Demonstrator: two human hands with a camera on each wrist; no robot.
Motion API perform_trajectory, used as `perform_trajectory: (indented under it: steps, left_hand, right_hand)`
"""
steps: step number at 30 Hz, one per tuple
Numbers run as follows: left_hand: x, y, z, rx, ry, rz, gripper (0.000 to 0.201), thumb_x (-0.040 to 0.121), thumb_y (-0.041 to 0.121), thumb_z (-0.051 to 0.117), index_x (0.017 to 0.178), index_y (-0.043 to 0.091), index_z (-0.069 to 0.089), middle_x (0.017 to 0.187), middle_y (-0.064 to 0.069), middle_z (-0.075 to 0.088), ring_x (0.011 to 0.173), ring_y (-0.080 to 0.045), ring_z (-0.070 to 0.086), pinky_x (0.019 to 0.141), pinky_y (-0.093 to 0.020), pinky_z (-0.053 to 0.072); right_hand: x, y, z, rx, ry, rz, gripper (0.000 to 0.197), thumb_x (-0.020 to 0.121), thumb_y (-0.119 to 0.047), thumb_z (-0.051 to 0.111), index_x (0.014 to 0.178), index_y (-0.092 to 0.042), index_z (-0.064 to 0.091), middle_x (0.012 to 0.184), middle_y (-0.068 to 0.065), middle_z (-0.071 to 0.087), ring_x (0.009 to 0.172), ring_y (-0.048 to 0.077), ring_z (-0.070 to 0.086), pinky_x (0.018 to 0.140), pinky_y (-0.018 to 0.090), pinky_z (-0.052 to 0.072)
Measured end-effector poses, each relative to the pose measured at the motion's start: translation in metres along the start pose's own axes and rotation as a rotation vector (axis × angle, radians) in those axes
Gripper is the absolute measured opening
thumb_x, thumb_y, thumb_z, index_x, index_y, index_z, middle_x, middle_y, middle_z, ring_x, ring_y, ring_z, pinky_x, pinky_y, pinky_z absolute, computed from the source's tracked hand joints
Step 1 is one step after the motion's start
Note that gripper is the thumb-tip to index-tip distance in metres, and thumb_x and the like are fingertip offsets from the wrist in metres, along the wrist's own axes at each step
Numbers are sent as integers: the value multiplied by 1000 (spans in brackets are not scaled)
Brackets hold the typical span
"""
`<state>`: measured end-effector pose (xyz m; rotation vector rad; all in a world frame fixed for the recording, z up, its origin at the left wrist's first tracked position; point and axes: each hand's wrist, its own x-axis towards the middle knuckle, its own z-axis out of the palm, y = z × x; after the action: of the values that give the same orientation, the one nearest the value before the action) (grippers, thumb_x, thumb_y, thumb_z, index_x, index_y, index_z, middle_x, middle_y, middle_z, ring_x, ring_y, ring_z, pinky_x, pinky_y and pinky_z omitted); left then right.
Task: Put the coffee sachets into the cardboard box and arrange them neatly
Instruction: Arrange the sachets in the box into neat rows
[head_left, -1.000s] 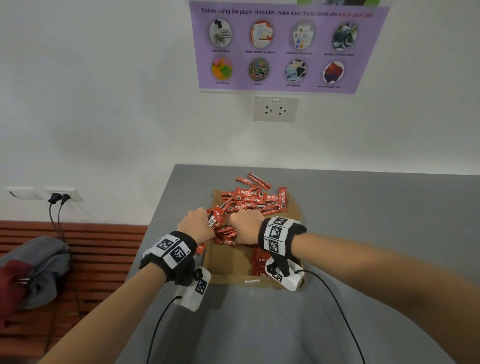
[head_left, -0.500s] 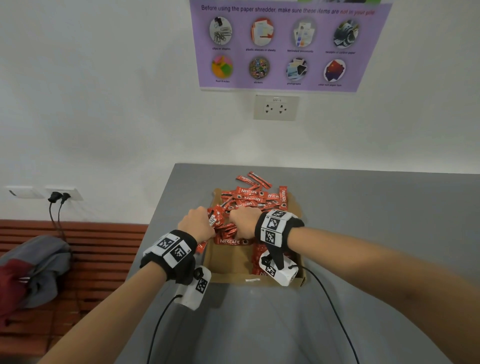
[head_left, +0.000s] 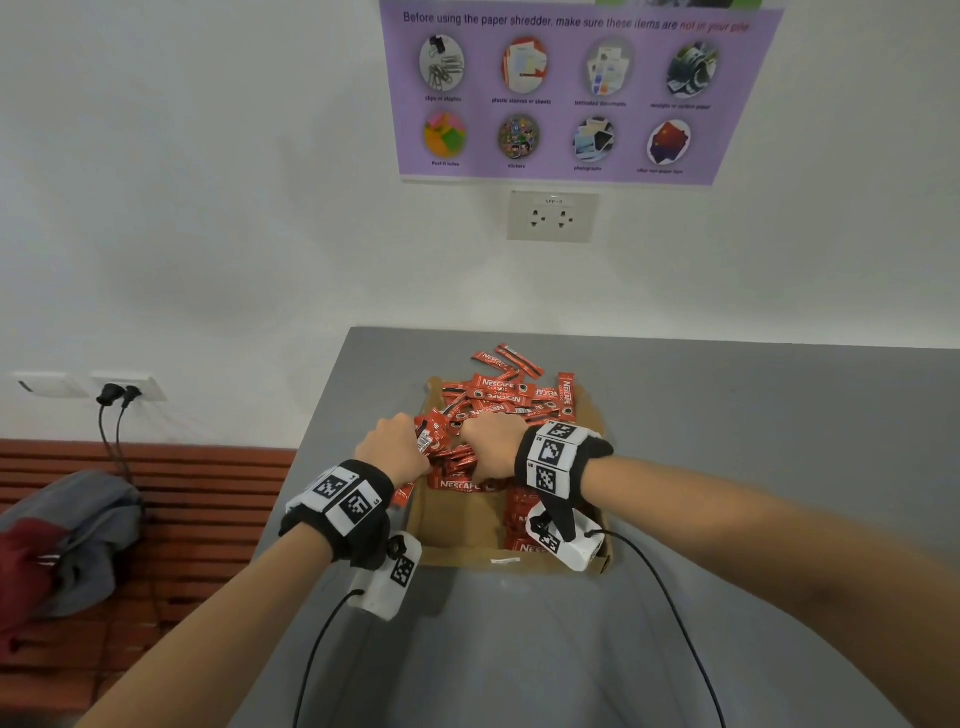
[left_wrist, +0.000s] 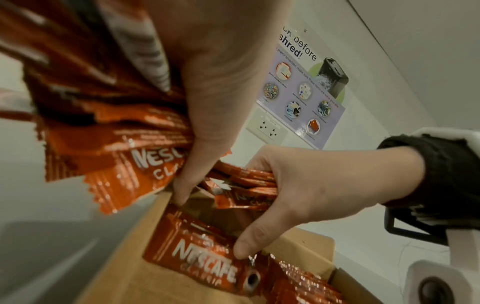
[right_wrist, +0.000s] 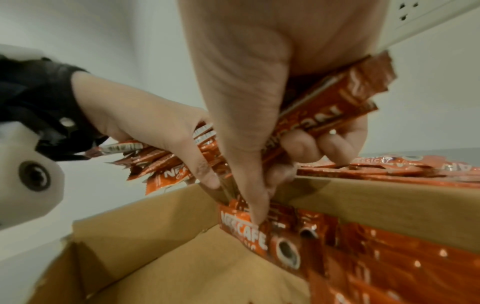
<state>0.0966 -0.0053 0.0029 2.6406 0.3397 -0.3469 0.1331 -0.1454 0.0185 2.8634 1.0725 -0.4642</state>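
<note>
- Head view: one box (head_left: 457, 525) on a grey table (head_left: 727, 441), with red sachets (head_left: 511, 397) too many to count, heaped across its far end and stacked at its near right.
- Left hand (head_left: 392, 447) grips a sachet bundle above the box's left wall.
- Right hand (head_left: 493, 444), just beside it, grips another bundle, thumb pressing sachets in the box.

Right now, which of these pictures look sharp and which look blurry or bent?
Head view: evenly lit and sharp, the purple wall poster bowed by the wide lens. Left wrist view: the red coffee sachets smear near the lens. Right wrist view: soft; the brown cardboard box stays readable.
</note>
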Motion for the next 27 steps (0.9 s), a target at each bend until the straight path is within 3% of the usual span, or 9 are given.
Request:
perform_trajectory:
  steps: [3,5,8,11,15,17,20,23,27]
  left_hand:
    - [-1,-2,-6,-35,41,1,22,82,13,67,71,11,48,72,-3,57,64,-18,56,55,-25,45]
    - [2,-4,-11,-52,89,-3,25,82,11,64,66,13,45,66,-3,54,59,-18,54,49,-23,40]
    - [5,-2,-15,-50,121,17,18,79,14,68,76,11,50,74,-7,61,62,-20,59,54,-29,49]
    - [6,5,-14,-48,119,50,15,80,14,68,84,10,54,79,-8,64,64,-20,61,59,-31,54]
    - [6,6,-10,-20,98,43,17,78,12,67,82,11,51,81,-8,62,66,-20,60,57,-28,49]
    - [4,6,-8,8,84,33,21,77,14,69,86,11,51,84,-8,61,71,-21,61,60,-28,49]
    - [2,3,-5,45,59,25,24,78,15,70,90,12,49,86,-6,59,78,-22,61,68,-30,52]
    - [1,0,-2,64,36,15,25,78,16,70,94,10,52,91,-7,62,82,-23,62,72,-31,53]
    - [0,0,-1,92,42,14,26,80,15,69,90,12,45,83,-4,54,78,-21,57,66,-28,46]
  right_hand:
    - [-4,6,-10,40,8,-11,31,77,-32,74,82,-10,53,71,0,49,69,18,51,54,25,41]
    - [-9,14,-16,89,38,9,34,77,-35,74,83,-8,54,74,-1,51,68,15,50,54,23,37]
    - [-16,20,-16,128,30,28,36,74,-39,75,77,-10,53,70,-3,50,64,13,49,56,25,43]
    - [-19,12,-6,86,-50,12,45,72,-41,77,94,-4,63,76,1,61,73,19,60,68,34,55]
    - [-17,-2,-1,-76,-131,-59,44,72,-47,74,70,-10,51,63,-1,53,65,19,55,50,26,45]
    - [-16,-9,-3,-170,-157,-85,48,72,-50,73,66,-13,43,61,-3,44,66,19,52,55,28,48]
    - [-14,-16,-3,-251,-185,-116,45,72,-49,73,79,-13,48,64,-4,42,71,20,52,62,31,51]
    - [-13,-16,0,-261,-180,-120,46,75,-45,72,97,-9,57,82,2,54,81,22,58,62,30,46]
    - [-14,-16,3,-251,-124,-97,42,79,-42,69,98,-6,57,81,4,52,73,22,52,61,30,46]
